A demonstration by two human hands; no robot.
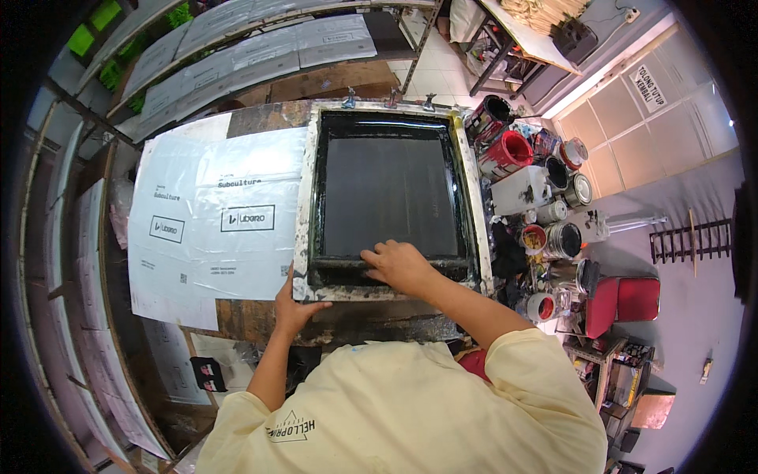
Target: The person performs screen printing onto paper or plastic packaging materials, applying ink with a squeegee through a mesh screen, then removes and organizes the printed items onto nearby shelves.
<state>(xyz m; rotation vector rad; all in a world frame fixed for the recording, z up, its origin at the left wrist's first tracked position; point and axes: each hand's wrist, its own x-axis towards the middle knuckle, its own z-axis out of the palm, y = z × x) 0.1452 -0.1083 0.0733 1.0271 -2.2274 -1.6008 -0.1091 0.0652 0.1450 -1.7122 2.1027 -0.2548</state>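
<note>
At right, a red chair (638,299) stands near a black ladder-like rack (685,242), a white sign (651,84) marks a pale panelled door (669,141) farther off, and bright green shapes (81,39) show far left.

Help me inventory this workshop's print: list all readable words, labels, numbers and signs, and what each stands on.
I won't copy wording, only locate it.
White plastic bags: black lettering, boxed logos, legible; smallest print isn't.
Racked bags: boxed logos; the rest too small.
Pale-yellow T-shirt: dark lettering, partly legible.
White door sign: black capitals, legible.
Cans: labels too small.
</note>
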